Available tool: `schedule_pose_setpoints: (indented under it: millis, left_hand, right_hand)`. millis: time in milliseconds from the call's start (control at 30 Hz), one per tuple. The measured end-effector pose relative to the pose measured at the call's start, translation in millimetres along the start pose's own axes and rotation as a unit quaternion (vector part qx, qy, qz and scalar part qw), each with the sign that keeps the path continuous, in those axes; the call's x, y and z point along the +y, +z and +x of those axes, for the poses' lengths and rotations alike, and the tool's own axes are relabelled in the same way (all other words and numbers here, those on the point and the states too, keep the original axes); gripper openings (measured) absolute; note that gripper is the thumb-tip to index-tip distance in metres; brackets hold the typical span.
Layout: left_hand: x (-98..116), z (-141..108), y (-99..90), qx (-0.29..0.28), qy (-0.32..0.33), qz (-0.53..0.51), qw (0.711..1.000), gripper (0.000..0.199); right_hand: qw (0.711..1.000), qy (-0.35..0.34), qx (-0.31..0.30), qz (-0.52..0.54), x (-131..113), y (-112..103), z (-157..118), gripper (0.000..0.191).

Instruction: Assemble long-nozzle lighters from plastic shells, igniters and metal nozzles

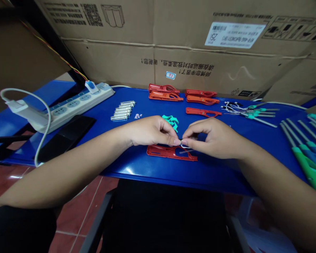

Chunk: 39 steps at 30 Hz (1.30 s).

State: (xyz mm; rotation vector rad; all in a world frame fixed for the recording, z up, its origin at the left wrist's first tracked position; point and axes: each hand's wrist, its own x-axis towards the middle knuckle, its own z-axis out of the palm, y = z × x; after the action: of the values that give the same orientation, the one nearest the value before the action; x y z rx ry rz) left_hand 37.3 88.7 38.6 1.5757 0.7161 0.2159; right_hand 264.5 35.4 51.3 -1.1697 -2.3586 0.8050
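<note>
My left hand (162, 133) and my right hand (209, 137) meet fingertip to fingertip above the blue table, both closed in a pinch. Between them a thin white wire (184, 146) shows, its ends mostly covered by the fingers. Just below lies a red lighter shell half (160, 151), open side up, with a thin clear or grey strip across its trigger opening. Behind my left fingers sits a small pile of green triggers (170, 121), partly hidden by that hand.
More red and orange shell halves (204, 112) lie at the back. Silvery cylinders (123, 110) and tiny pale parts (138, 116) are left. Metal rods with green ends and wires (258, 114), and assembled lighters (305, 158), lie right. A power strip (76, 105) and black phone (65, 138) are far left. Cardboard (116, 63) stands behind.
</note>
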Motion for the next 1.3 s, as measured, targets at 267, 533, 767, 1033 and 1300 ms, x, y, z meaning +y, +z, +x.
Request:
schedule_pose_setpoints:
  millis: [267, 533, 767, 1033, 1300]
  left_hand:
    - [-3.3, -0.7, 1.1, 0.005, 0.043, 0.128, 0.991, 0.024]
    - [2.3, -4.4, -1.8, -0.007, 0.078, 0.193, 0.978, 0.025]
    - [6.1, -7.4, 0.2, 0.003, 0.099, 0.197, 0.975, 0.024]
    - [10.6, -10.7, 6.7, 0.084, 0.206, 0.316, 0.922, 0.021]
    - [9.6, -11.1, 8.1, 0.138, 0.25, 0.361, 0.888, 0.018]
  right_hand:
    - [0.999, 0.019, -0.014, 0.023, 3.9, 8.1, -1.7, 0.019]
    - [0.997, 0.042, -0.004, 0.065, 6.9, 8.4, -5.7, 0.023]
    - [0.998, 0.025, 0.006, 0.064, 4.4, 7.0, -8.7, 0.021]
    - [0.998, 0.04, 0.006, 0.056, 6.1, 9.9, -9.5, 0.026]
    - [0.998, 0.018, 0.023, 0.056, 5.8, 11.8, -8.3, 0.029]
